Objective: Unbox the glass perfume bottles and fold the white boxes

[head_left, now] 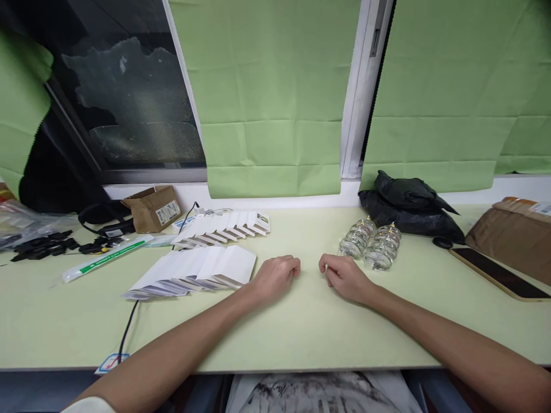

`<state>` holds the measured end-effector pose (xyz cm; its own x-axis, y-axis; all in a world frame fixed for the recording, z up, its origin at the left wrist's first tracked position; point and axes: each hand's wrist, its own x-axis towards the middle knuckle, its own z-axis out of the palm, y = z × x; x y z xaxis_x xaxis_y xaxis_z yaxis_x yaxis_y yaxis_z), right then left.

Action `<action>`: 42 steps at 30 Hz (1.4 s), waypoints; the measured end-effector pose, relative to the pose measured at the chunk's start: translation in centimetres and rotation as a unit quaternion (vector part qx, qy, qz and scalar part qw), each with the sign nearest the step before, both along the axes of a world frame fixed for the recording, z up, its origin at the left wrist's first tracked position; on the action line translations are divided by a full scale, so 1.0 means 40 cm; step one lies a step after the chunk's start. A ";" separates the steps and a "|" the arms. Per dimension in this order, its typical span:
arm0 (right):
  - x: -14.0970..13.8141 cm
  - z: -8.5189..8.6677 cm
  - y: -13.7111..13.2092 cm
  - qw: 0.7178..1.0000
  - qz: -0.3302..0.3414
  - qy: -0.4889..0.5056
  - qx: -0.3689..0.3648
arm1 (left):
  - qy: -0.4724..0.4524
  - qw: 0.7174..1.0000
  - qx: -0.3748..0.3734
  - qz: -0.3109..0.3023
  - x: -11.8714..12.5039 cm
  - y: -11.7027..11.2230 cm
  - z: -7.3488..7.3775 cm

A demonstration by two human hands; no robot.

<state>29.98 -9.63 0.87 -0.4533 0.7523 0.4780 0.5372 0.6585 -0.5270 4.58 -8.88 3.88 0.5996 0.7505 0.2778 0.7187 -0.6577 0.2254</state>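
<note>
White cartons [235, 267] lean in two rows left of our left hand [275, 278], the front row just beside it; clear glassy rounds [382, 246] lie just beyond our right hand [348, 278]; on the pale green table [310, 332] we hold both hands curled into loose fists

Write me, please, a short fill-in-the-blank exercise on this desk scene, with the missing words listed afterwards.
1. The left hand is near the white folded pieces, which lie in ____ rows.
2. The right hand is closer to the clear stacks than the ____ hand is.
3. The hanging curtains are ____ in colour.
4. The plastic bags beyond the clear stacks are ____ in colour.

Missing words: two; left; green; black.
</note>
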 end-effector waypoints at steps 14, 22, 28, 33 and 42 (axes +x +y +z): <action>0.006 0.001 0.008 1.000 -0.004 0.002 -0.011 | -0.006 1.000 0.004 0.008 0.002 0.002 -0.012; 0.006 0.002 0.007 1.000 -0.009 0.006 -0.023 | -0.005 0.999 -0.005 0.033 0.002 -0.001 -0.014; 0.006 0.000 0.007 0.999 -0.015 0.004 -0.032 | 0.001 0.998 -0.016 0.062 -0.001 -0.005 -0.002; 0.005 0.006 0.007 0.999 -0.013 0.002 -0.033 | 0.005 0.997 -0.016 0.069 0.000 -0.004 0.002; 0.007 0.006 0.007 0.999 -0.021 0.004 -0.048 | 0.010 0.997 -0.025 0.075 0.001 -0.008 0.002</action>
